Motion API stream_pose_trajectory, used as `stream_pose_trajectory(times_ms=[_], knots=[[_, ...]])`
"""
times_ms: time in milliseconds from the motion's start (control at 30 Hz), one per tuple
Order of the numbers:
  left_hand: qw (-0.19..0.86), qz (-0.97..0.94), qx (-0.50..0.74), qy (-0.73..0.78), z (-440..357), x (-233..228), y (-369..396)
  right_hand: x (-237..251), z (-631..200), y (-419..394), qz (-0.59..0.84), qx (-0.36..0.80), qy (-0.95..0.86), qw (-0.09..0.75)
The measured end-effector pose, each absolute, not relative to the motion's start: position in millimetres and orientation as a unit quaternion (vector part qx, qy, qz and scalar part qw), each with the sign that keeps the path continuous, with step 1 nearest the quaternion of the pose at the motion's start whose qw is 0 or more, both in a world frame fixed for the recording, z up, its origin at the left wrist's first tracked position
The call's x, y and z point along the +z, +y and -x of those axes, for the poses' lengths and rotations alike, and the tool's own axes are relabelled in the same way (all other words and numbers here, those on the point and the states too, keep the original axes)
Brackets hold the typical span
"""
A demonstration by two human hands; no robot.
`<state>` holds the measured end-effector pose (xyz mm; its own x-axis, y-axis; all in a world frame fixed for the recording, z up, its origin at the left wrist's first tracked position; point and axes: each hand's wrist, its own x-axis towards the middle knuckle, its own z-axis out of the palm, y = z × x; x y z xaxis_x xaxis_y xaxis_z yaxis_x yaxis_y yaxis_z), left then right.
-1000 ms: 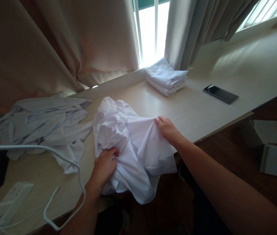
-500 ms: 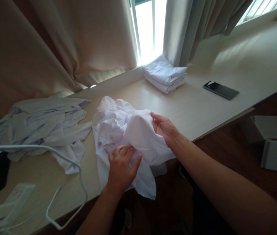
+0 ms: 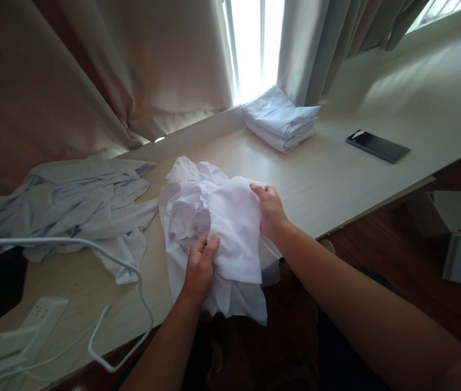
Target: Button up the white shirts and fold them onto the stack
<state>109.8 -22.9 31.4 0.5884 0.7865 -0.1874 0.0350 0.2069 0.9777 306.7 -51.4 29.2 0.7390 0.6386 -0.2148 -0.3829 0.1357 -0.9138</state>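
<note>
White garment (image 3: 218,233), one, crumpled at the desk's (image 3: 336,179) near edge and spilling over it, my left hand (image 3: 198,267) pinching its front fold, my right hand (image 3: 270,209) gripping its right side, one folded stack (image 3: 281,120) at the far edge, one phone (image 3: 377,146) toward the right.
</note>
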Motion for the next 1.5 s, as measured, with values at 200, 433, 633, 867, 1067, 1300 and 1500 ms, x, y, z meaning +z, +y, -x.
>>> stream_pose_trajectory(times_ms=[200, 433, 633, 867, 1067, 1300, 1500], knots=[[0.657, -0.507, 0.373, 0.416, -93, 41, 5, 21, -293, -51, 0.692, 0.083, -0.225, 0.681], [0.505, -0.658, 0.333, 0.448, -65, 45, 21, 44, -262, -64, 0.680, -0.032, -0.439, 0.587], [0.529, -0.680, 0.313, 0.400, -68, 47, 10, 35, -242, -59, 0.502, 0.088, -0.710, 0.486], [0.710, -0.475, 0.374, 0.362, -70, 35, 10, 30, -239, -54, 0.526, 0.114, -0.669, 0.512], [0.746, -0.453, 0.353, 0.337, -75, 35, 6, 29, -242, -53, 0.568, 0.101, -0.622, 0.528], [0.678, -0.525, 0.350, 0.375, -76, 32, 3, 33, -243, -57, 0.535, 0.076, -0.668, 0.511], [0.570, -0.644, 0.334, 0.385, -76, 42, 0, 34, -244, -65, 0.522, 0.064, -0.731, 0.434]])
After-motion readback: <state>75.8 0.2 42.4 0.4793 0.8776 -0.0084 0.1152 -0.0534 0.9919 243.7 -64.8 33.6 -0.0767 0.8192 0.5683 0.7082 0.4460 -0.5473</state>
